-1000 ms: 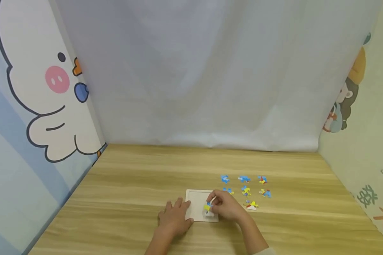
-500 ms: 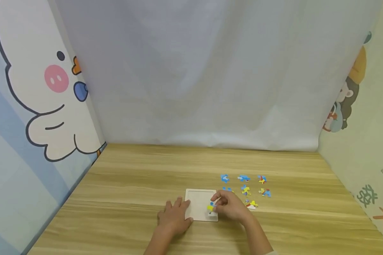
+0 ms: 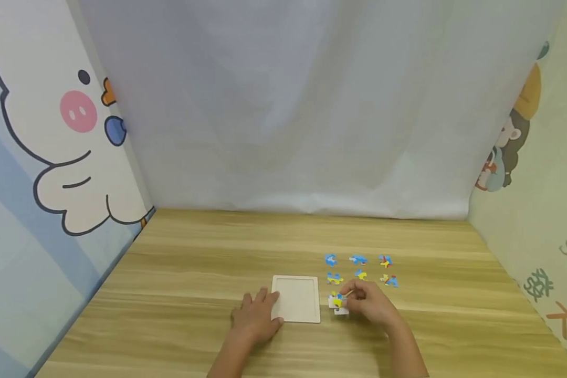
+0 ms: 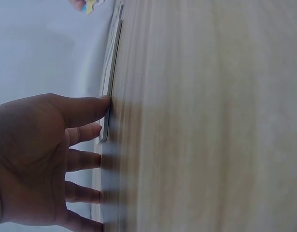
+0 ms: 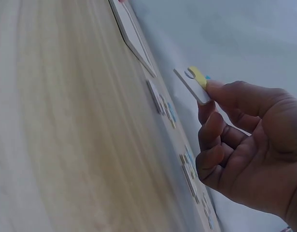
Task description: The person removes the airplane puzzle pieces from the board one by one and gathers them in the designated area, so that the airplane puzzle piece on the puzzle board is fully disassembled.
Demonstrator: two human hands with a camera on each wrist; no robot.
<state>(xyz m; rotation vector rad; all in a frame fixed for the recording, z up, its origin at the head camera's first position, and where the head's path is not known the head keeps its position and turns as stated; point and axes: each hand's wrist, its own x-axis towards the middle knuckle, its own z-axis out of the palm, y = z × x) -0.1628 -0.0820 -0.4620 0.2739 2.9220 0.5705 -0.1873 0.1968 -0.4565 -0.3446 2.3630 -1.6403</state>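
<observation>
My left hand (image 3: pixel 256 316) lies with spread fingers at the left side of a square wooden puzzle tray (image 3: pixel 295 299). In the left wrist view, its thumb (image 4: pixel 88 110) and index fingertip touch the tray's edge. My right hand (image 3: pixel 370 303) pinches a jigsaw puzzle piece (image 5: pixel 192 86) between thumb and index finger. That piece, white with yellow and blue, is held above the table to the right of the tray. In the head view it overlaps another jigsaw piece (image 3: pixel 342 311) lying on the wood. Nothing lies inside the tray.
Several blue, yellow and red jigsaw pieces (image 3: pixel 358 259) lie in rows beyond my right hand, which partly covers the nearer ones. A grey-white sheet (image 3: pixel 283 105) hangs behind the wooden table (image 3: pixel 179 273). Cartoon-painted walls flank it.
My right hand has carried the puzzle piece from over the tray's right side to the right, off the tray. My left hand stays at the tray. The head view has shifted slightly.
</observation>
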